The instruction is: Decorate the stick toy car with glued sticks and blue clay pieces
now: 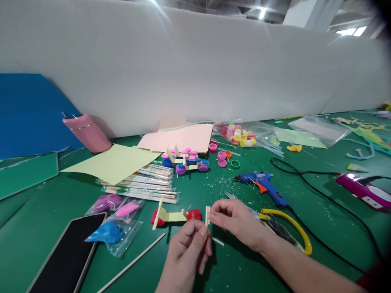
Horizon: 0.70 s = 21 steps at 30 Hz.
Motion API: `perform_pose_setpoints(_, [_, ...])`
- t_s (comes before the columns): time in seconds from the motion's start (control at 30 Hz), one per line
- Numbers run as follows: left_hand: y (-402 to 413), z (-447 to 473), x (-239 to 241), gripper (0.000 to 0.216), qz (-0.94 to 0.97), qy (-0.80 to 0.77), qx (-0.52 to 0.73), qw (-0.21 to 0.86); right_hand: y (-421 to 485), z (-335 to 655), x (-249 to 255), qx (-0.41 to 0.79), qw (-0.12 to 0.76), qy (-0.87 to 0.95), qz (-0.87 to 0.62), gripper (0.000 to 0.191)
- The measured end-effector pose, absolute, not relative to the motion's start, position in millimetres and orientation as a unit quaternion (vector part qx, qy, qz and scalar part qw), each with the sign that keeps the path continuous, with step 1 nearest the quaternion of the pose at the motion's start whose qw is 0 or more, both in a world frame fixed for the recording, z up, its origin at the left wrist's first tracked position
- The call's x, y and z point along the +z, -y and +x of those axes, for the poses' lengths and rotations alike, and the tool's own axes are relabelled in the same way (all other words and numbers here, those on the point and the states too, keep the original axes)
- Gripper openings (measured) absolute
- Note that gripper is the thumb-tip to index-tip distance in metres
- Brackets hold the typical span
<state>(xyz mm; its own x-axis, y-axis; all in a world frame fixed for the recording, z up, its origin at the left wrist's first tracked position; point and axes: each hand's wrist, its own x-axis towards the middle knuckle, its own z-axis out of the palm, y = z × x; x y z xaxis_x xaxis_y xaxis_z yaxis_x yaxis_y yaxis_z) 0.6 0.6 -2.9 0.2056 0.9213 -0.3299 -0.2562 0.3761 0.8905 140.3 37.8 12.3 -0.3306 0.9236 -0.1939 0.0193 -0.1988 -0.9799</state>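
Observation:
Short cut pieces of wooden stick (207,215) stand upright and side by side between my two hands. My left hand (190,248) pinches them from below with thumb and fingers. At their upper right side, my right hand (233,219) is closed in a pinch on them too. Just behind and left of my left hand is a small model car (172,217) with red bottle-cap wheels, a pale yellow paper body and an upright stick at its left end. A loose stick piece (218,241) lies under my right hand. A longer stick (131,263) rests on the table to the left.
A blue glue gun (259,181) and yellow-handled pliers (293,224) lie on the right. Farther back are small model cars (189,160), bottle caps (222,158) and packets of chopsticks (143,183). On the left are a phone (70,252), clay bags (113,232) and a pink cup (87,132).

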Motion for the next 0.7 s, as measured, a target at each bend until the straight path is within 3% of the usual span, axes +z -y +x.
perform_pose_setpoints(0.7, [-1.6,0.0,-4.5,0.025,0.364,-0.464,0.424,0.687,-36.9,140.6,9.9,0.638,0.359,0.506,-0.456,0.028])
